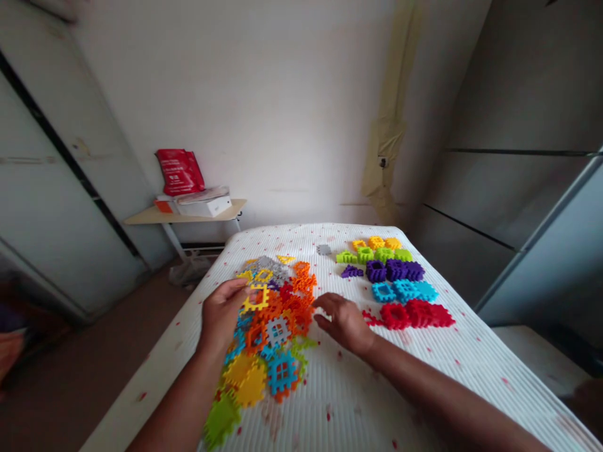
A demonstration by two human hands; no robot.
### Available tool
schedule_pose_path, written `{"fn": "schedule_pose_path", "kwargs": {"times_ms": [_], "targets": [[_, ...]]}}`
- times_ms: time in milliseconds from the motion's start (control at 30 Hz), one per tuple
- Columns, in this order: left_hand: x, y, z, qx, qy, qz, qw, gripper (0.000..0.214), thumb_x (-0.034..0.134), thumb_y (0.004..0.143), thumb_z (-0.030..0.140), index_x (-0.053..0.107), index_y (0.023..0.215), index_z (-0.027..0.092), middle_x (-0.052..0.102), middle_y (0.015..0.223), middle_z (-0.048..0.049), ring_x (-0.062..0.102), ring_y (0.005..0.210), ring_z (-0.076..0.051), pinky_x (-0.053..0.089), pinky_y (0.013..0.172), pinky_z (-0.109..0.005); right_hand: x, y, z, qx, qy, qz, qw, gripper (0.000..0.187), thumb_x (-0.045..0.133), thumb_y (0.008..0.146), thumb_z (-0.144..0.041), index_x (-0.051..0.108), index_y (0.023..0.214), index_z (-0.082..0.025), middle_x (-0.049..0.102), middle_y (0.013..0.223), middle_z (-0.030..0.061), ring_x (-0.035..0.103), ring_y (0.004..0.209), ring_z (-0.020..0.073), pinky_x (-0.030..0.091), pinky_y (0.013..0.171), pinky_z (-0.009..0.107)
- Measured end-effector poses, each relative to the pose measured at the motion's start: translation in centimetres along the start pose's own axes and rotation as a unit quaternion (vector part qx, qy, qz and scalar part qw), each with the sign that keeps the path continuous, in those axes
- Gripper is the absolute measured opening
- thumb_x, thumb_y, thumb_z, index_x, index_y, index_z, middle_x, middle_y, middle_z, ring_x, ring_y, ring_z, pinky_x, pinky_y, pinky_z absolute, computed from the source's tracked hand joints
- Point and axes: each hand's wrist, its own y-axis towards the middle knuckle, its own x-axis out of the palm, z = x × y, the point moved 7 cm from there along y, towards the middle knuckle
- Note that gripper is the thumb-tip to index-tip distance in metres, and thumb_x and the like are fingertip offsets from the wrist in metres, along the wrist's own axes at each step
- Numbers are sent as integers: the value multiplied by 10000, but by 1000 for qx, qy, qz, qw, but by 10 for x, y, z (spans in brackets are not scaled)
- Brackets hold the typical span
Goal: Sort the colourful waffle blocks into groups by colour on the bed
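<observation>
My left hand [220, 314] pinches a yellow square frame-shaped interlocking block [257, 297] above the left side of a mixed pile. My right hand [346, 321] hovers at the pile's right edge with fingers curled apart, and nothing shows in it. Below and between my hands, the pile holds orange blocks [301, 307], a grey window block [277, 331], a blue window block [283, 371], yellow blocks [252, 382] and a green block [222, 419]. Grey blocks [271, 267] lie at its far end.
Rows sorted by colour stand at the right: yellow [377, 243], green [384, 254], purple [405, 270], light blue [407, 290] and red [424, 313]. One grey piece [323, 250] lies apart at the back. A side table [141, 216] carries a white box [207, 206] and red bag [179, 171].
</observation>
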Motion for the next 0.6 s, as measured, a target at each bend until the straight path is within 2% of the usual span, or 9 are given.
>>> {"fn": "schedule_pose_path", "kwargs": {"times_ms": [100, 200, 367, 533, 600], "targets": [[31, -2, 8, -31, -55, -53, 997, 461, 724, 527, 315, 606, 941, 149, 672, 672, -14, 651, 603, -174, 499, 603, -276, -18, 30, -3, -9, 35, 56, 998, 199, 559, 819, -201, 611, 1010, -179, 654, 971, 72, 606, 877, 170, 481, 784, 288], [50, 1, 11, -36, -69, -74, 994, 515, 730, 523, 304, 585, 991, 146, 656, 651, -5, 641, 576, -168, 479, 554, -260, -22, 55, -12, -41, 19, 64, 997, 280, 606, 794, -234, 598, 1069, -184, 633, 1074, 90, 574, 1000, 201, 470, 852, 325], [68, 6, 7, -38, -61, -93, 993, 544, 731, 523, 288, 582, 1029, 155, 646, 653, 10, 605, 563, -127, 435, 510, -211, -11, 79, -24, -74, -76, 9, 994, 470, 633, 774, -275, 513, 1208, -141, 558, 1203, 135, 512, 1078, 235, 457, 885, 358], [82, 9, -3, -67, -84, -96, 990, 599, 748, 520, 293, 562, 1071, 148, 635, 643, 21, 578, 533, -101, 452, 526, -209, 1, 90, -26, -81, -137, -41, 986, 336, 622, 771, -253, 562, 1081, -137, 585, 1071, 113, 525, 967, 234, 466, 824, 346], [88, 11, -5, -69, -90, -111, 987, 627, 759, 526, 302, 555, 1100, 151, 643, 663, 16, 596, 558, -110, 478, 555, -223, 2, 96, -20, -82, -137, -57, 985, 354, 638, 760, -261, 557, 1083, -140, 583, 1044, 103, 524, 968, 227, 459, 833, 336]]}}
